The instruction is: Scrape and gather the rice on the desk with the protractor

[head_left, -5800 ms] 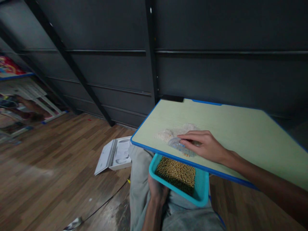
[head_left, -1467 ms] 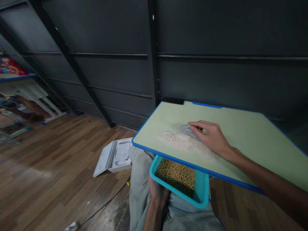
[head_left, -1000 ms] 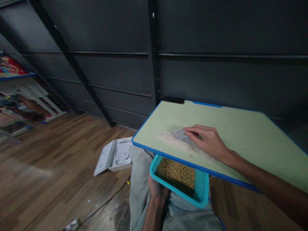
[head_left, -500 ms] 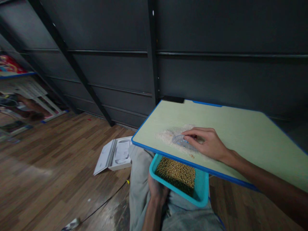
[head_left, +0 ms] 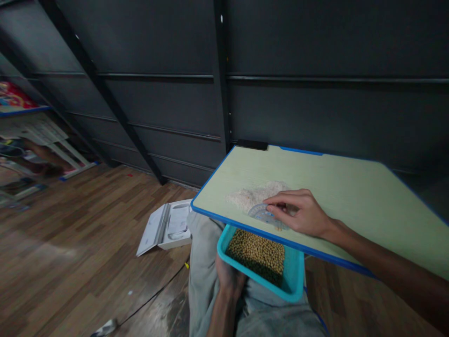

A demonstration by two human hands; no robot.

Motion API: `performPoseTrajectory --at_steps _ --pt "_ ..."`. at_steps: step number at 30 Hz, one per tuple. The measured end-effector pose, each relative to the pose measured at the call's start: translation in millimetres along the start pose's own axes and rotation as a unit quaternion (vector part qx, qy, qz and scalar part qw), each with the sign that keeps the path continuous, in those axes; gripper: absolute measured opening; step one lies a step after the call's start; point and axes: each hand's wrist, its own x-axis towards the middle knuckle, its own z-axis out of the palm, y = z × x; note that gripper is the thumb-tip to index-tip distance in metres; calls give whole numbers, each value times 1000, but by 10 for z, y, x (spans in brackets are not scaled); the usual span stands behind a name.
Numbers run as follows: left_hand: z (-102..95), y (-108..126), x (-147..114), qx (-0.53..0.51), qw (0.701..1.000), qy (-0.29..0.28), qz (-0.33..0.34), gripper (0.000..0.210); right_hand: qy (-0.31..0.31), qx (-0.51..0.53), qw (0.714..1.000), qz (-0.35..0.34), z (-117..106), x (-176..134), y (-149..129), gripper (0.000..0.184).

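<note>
Far left, on the wood-grain floor (head_left: 80, 224), a white box (head_left: 175, 223) lies open, looking like card, all flat panels and square corners. Moving right, here's the left hand (head_left: 229, 276), cupped under the near-left side of the tray (head_left: 293, 269); its fingers vanish beneath, so how tightly they close I can't tell. Up on the counter (head_left: 336, 182), smooth, pale green, blue-edged, there's a loose pile of grains (head_left: 243, 199), whitish, dry-looking, likely to scatter at a nudge. Just below the near edge comes that tray, turquoise plastic with rounded corners: stiff, I'd judge, weighted by its beans (head_left: 261, 250), best held from underneath or by the rim. Those beans, small, round and tan, would likely roll with any tilt. Now the protractor (head_left: 258, 213), beside the grains on the counter, clear curved plastic with blue marks: probably light, stiff, a touch slippery, best pinched at its edge. And there's the right hand (head_left: 303, 213), thumb and forefinger clamped on it, stray beans (head_left: 279, 228) close by.
</note>
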Motion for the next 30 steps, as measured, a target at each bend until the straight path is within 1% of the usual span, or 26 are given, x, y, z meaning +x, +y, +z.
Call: performPoseTrajectory --at_steps 5,13,18,25,28,30 --pt "25 0 -7 0 1000 -2 -12 30 -8 23 1000 11 9 -10 -28 18" --pt "-37 -30 45 0 1000 -9 -9 32 -21 44 999 6 62 -50 -21 17" --pt "-21 -22 35 -1 1000 -24 -16 33 -28 47 998 -6 68 -41 -18 18" --pt "-33 4 18 -12 1000 17 -10 27 -7 -29 999 -23 -48 25 124 19" --pt "-45 5 30 -15 1000 15 -15 27 3 -29 1000 2 -111 54 174 18" --pt "-44 3 35 -16 1000 14 -19 28 26 -33 999 27 -146 78 198 16"
